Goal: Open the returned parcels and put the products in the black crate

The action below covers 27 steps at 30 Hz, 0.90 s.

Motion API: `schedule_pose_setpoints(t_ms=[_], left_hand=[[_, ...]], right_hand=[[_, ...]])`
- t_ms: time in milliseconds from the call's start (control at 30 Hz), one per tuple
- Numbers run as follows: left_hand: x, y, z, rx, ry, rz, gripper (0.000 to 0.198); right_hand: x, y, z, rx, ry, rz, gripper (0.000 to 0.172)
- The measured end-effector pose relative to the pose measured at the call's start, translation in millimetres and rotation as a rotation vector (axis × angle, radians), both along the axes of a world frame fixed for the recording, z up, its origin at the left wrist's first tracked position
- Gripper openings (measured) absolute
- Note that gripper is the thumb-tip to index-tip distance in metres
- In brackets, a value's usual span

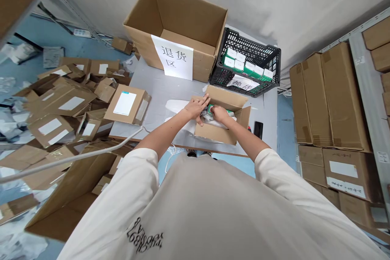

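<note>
A small open cardboard box (219, 132) sits on the grey table (158, 89) in front of me. My left hand (197, 107) rests on the box's left edge, fingers stretched toward the inside. My right hand (219, 113) reaches into the box, its fingers closed on a green and white item (211, 108) lying among white wrapping. What lies deeper inside the box is hidden by my hands.
A large open carton with a white paper sign (176, 28) stands at the back. A black plastic crate (246, 65) holds green-and-white packs. A labelled parcel (128, 105) lies at the table's left. Piled parcels (61, 109) cover the floor left; stacked cartons (329, 101) stand right. A black phone (258, 129) lies right.
</note>
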State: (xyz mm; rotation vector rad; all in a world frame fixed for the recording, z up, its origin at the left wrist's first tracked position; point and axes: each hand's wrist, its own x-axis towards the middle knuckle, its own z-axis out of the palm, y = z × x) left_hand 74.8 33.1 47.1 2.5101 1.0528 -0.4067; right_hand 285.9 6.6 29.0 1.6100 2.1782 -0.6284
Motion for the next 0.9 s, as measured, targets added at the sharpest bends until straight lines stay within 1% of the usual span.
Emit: schedule_pose_setpoints(t_ms=[133, 267, 500, 733, 900], left_hand=[[-1, 0, -0.8, -0.018, -0.014, -0.003, 0.182], [-1, 0, -1.6, -0.031, -0.007, -0.005, 0.184], [-2, -2, 2.4, -0.033, -0.003, 0.004, 0.175], [-1, -2, 4.9, -0.032, 0.01, 0.005, 0.174], [-2, -2, 2.2, -0.026, 0.013, 0.008, 0.176]], right_hand=[[-5, 2, -3.4, -0.01, -0.089, -0.025, 0.041], [-8, 2, -9.5, 0.005, -0.098, -0.032, 0.045], [-9, 2, -16.5, 0.004, -0.153, 0.067, 0.059], [-19, -4, -31.9, -0.036, -0.189, 0.026, 0.071], [-15, -6, -33.2, -0.005, -0.185, 0.057, 0.065]])
